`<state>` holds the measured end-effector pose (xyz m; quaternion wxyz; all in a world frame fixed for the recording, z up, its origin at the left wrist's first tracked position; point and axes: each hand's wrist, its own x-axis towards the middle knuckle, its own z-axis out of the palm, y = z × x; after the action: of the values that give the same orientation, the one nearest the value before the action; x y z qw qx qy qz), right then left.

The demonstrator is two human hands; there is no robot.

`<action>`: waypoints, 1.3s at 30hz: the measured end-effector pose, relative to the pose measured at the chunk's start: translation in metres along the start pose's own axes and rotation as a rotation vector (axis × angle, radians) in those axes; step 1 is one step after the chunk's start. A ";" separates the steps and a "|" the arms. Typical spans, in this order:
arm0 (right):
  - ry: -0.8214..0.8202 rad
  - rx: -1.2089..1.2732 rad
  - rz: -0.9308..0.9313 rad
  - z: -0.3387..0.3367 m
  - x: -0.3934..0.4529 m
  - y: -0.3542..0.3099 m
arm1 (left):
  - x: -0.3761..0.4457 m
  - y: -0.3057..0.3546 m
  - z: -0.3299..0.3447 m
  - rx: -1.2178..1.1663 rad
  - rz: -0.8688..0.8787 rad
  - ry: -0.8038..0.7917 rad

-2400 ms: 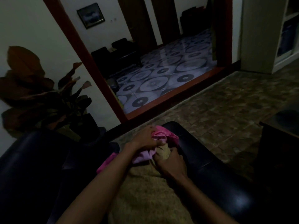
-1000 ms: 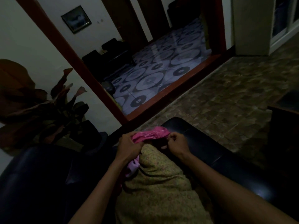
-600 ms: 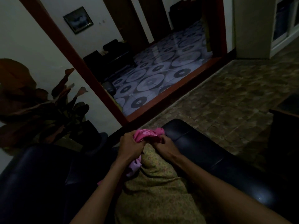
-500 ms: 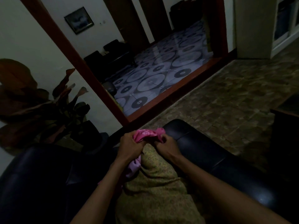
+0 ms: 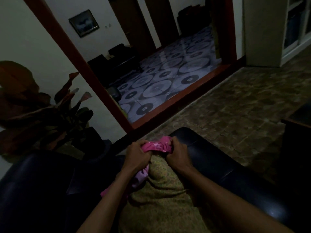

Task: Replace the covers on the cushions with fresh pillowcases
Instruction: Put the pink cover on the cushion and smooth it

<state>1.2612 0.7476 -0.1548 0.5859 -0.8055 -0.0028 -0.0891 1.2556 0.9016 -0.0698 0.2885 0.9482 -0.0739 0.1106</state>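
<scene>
Our fingers (image 5: 142, 145) on the left hand (image 5: 136, 155) are curled tight round a bunched pink pillowcase (image 5: 156, 146), and the right hand (image 5: 178, 154) pinches the same gathered cloth from the other side, so both hands clamp the bundle between them at the far end of the cushion (image 5: 159, 195). The cushion, in a yellowish patterned cloth, lies lengthwise on the dark sofa (image 5: 227, 169), its near end running out of view below us. A paler pink tail of the pillowcase hangs down on the left, under our left wrist.

We judge the job barely begun for this cushion: the pillowcase is gathered at its far end but covers none of its length. In this dim light we cannot tell whether the opening has already caught the cushion's corners. What is left is to draw the pink cloth toward us along the whole cushion and smooth it, then any other cushions, none of which we see.
</scene>
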 end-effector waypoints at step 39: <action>-0.153 -0.212 0.149 -0.013 -0.066 -0.014 | 0.002 0.020 -0.026 0.281 0.098 -0.311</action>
<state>1.1930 0.7461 -0.1479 0.5006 -0.8652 0.0215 0.0166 1.2488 0.8999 -0.0375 0.1328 0.9800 -0.1477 -0.0139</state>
